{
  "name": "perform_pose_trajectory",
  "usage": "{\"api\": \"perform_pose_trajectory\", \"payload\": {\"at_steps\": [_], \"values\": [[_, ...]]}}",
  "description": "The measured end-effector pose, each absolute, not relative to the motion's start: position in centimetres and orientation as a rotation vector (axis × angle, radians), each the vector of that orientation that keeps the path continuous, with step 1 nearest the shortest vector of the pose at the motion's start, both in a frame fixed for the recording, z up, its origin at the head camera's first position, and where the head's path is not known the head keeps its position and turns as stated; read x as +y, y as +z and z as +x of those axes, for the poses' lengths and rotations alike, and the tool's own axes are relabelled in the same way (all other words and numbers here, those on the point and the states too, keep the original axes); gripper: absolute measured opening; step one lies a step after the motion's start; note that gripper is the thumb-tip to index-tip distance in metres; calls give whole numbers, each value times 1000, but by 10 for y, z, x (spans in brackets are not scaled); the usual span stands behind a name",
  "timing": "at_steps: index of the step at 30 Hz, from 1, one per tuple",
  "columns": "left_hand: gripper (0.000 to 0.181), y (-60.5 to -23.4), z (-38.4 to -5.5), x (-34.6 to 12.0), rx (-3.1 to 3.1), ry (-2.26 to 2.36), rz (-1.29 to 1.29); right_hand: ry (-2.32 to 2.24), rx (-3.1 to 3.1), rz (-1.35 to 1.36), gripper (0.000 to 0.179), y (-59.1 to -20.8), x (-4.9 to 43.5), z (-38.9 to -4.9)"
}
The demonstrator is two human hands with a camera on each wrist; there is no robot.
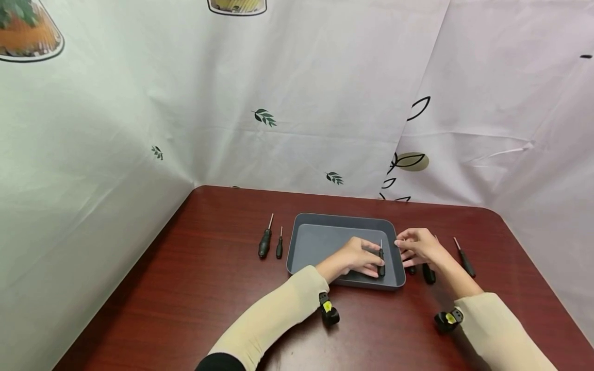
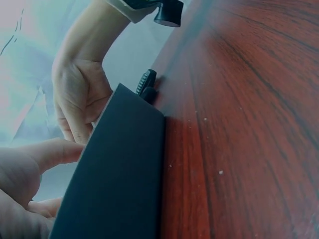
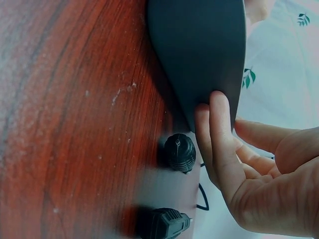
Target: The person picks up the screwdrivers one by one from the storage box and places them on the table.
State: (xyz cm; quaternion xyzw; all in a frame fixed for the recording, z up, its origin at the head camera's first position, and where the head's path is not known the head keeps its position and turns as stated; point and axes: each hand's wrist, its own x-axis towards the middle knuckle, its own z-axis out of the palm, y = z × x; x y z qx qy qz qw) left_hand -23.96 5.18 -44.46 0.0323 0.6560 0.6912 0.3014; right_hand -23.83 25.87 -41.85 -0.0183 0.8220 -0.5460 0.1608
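A grey rectangular tray (image 1: pixel 320 219) sits on the table. Inside, near its right side, is a small black-handled screwdriver (image 1: pixel 381 269), its shaft pointing away from me. My left hand (image 1: pixel 356 255) reaches into the tray, curved fingers holding the screwdriver's handle; the tray wall (image 2: pixel 117 164) hides most fingertips in the left wrist view. At the tray's right edge is my right hand (image 1: pixel 417 245). Two of its fingers (image 3: pixel 219 117) lie along the outer wall in the right wrist view, with the thumb at the rim, pinching the wall.
Left of the tray lie a larger screwdriver (image 1: pixel 264 243) and a smaller one (image 1: pixel 279 248). On the right are another screwdriver (image 1: pixel 465 262), a thick black handle (image 1: pixel 429 274) and a partly hidden handle (image 1: pixel 411 269) beside the tray. A white patterned curtain (image 1: pixel 297 144) hangs behind.
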Motion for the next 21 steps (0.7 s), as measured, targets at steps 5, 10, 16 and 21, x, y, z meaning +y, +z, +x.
{"api": "perform_pose_trajectory", "payload": {"at_steps": [5, 10, 16, 21], "values": [[41, -441, -241, 47, 1704, 1828, 89, -1566, 2338, -50, 36, -418, 259, -238], [43, -438, -243, 40, 1690, 1825, 93, -1570, 2345, -40, 36, -417, 258, -238], [45, -437, -246, 31, 1699, 1817, 102, -1575, 2345, -47, 36, -417, 258, -238], [43, -437, -248, 23, 1729, 1803, 114, -1582, 2338, -47, 37, -417, 258, -238]]}}
